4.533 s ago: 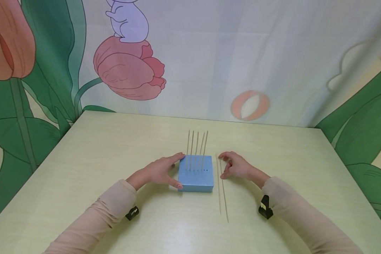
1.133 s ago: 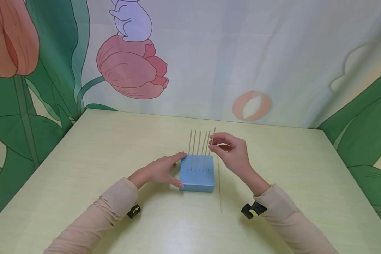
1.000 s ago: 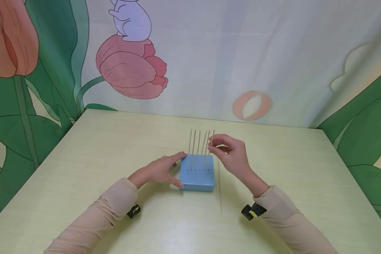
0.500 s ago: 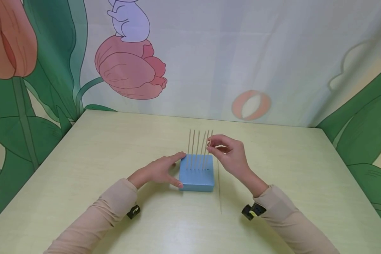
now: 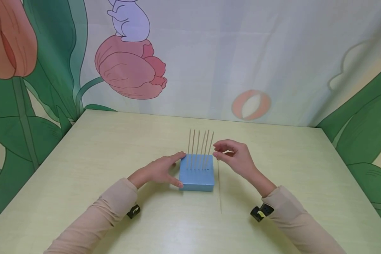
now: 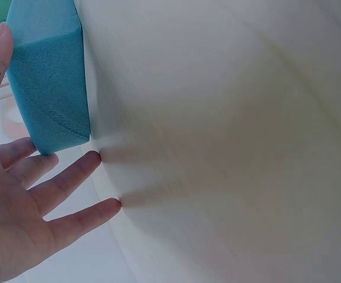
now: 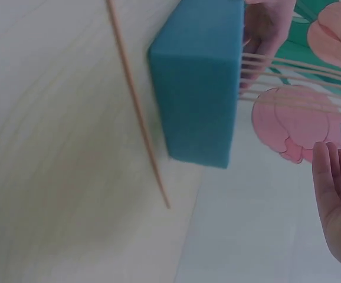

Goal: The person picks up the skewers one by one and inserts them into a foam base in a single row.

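A blue foam block (image 5: pixel 197 179) lies on the table with several thin wooden sticks (image 5: pixel 195 150) standing in a row of holes in its top. One dark hole shows at the row's right end. My left hand (image 5: pixel 158 170) steadies the block from the left, thumb at its near corner and fingertips at its far corner. Two other fingertips touch the table in the left wrist view. My right hand (image 5: pixel 236 157) is just right of the rightmost stick, thumb and fingers apart, holding nothing. One loose stick (image 5: pixel 219 187) lies on the table along the block's right side.
The pale wooden table (image 5: pixel 139 134) extends around the block on all sides. A printed curtain (image 5: pixel 203 63) with flowers hangs behind its far edge. A black strap device (image 5: pixel 261 212) sits at my right wrist, another strap device (image 5: pixel 133 211) at my left.
My right hand picked up one of two loose sticks, set it upright in the block, then let go and drew back to the right. The left hand stayed on the block.
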A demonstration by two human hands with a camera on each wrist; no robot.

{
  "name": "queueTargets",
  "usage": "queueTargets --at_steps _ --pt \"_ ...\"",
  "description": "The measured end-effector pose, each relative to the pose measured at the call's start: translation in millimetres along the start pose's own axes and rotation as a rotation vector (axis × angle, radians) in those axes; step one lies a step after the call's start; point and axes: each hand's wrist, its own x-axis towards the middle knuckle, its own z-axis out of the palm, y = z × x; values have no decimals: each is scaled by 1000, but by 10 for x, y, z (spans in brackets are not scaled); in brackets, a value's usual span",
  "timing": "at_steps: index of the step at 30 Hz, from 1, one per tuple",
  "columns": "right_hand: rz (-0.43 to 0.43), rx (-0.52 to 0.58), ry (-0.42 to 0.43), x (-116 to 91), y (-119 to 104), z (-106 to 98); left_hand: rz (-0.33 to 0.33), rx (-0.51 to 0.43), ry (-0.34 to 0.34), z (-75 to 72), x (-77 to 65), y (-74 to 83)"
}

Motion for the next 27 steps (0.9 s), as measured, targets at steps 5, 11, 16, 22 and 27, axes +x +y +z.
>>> queueTargets --at_steps 5,11,16,22,27 --pt "84 3 -42 -5 146 -57 2 -3 -3 -4 0 3" --pt "160 29 -71 -3 275 -89 5 -3 -3 -10 -3 10" --pt "223 26 -105 27 434 -86 2 2 -1 -7 -3 7" --pt "321 68 -176 64 620 -71 7 -2 3 -14 -10 10" --pt "379 39 -236 77 735 -54 5 -16 -1 -11 -9 15"
